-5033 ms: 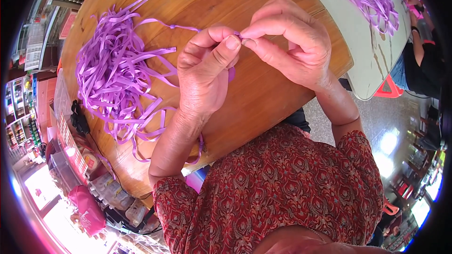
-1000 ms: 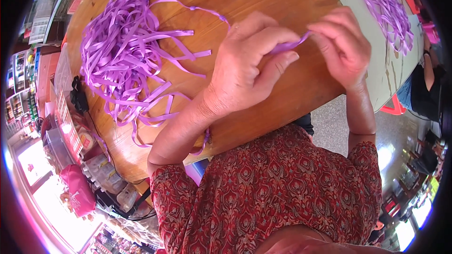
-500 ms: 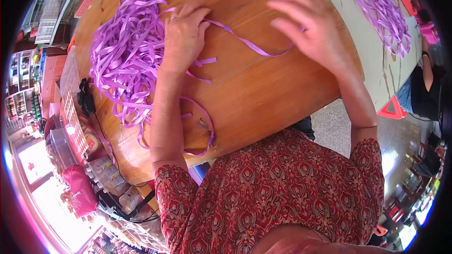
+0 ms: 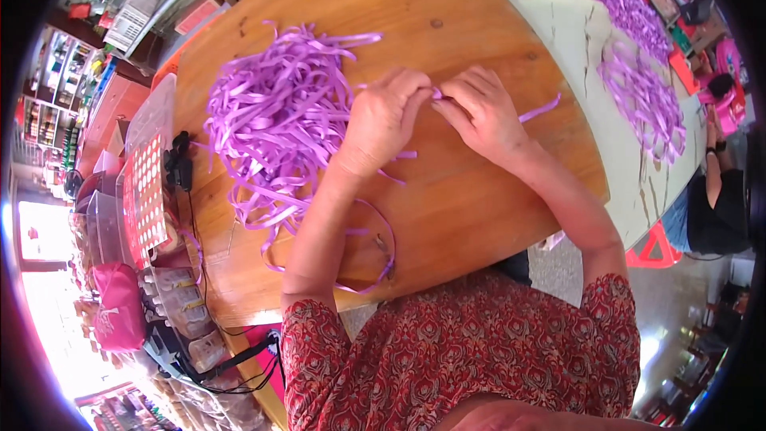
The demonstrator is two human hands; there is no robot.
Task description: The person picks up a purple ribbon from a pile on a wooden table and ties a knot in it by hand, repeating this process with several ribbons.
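Note:
A purple ribbon [image 4: 541, 109] is pinched between my two hands, which almost meet above the wooden table. My left hand [image 4: 389, 116] is closed on it with thumb and fingertips. My right hand [image 4: 483, 112] pinches it from the other side, and a tail of it sticks out beyond that hand. Only a tiny bit of ribbon shows between the fingertips; whether there is a knot there I cannot tell. Left of my left hand lies a big tangled pile of purple ribbons [image 4: 275, 116], partly behind my left wrist. One strand loops near the table's front edge.
The wooden table [image 4: 447, 215] adjoins a white table [image 4: 558, 24] bearing more purple ribbon bundles [image 4: 645, 100]. A black cable [image 4: 179, 164] and clear plastic boxes line the left edge. At the far right a person [image 4: 718, 199] sits by a red stool [image 4: 656, 247].
My right hand has come left from its spread position and now pinches the ribbon close to my left hand. The view has shifted, so the table and pile appear lower and further right.

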